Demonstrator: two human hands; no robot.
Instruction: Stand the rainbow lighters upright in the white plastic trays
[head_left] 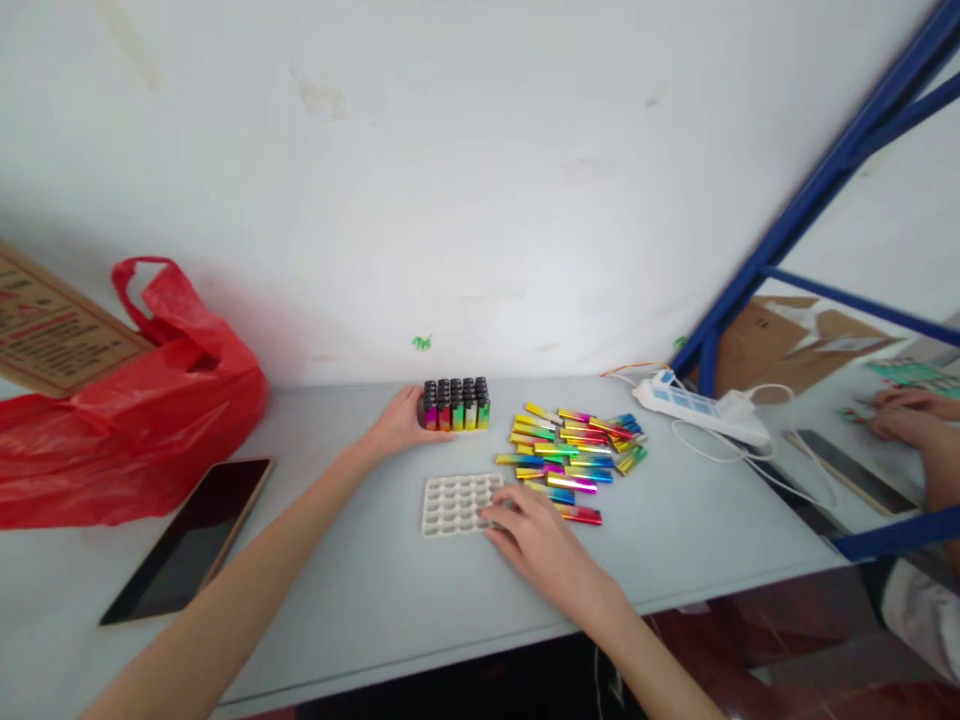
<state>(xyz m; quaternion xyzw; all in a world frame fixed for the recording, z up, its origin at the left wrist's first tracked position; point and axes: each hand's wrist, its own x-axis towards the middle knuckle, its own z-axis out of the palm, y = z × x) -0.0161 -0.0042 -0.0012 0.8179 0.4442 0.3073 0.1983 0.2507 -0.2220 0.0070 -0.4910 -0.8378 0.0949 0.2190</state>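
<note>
Upright lighters (457, 405) with black tops and colourful shiny bodies stand packed in rows near the wall. My left hand (401, 424) grips this block at its left side, thumb along the front and fingers behind, partly hidden. Closer to me lies a white tray (450, 507) with rows of vacant slots. My right hand (531, 528) holds the tray's right edge between thumb and curled fingers. Just beyond that hand, a loose pile of metallic rainbow-coloured lighters (574, 450) is spread on the grey table (360, 610).
A red plastic bag (187, 400) and a cardboard box (67, 330) stand at the left, beside a dark tablet (191, 535). A white power strip (697, 410) with cables lies at the right, near a blue metal frame (795, 195). Beyond it are another person's hands (911, 415).
</note>
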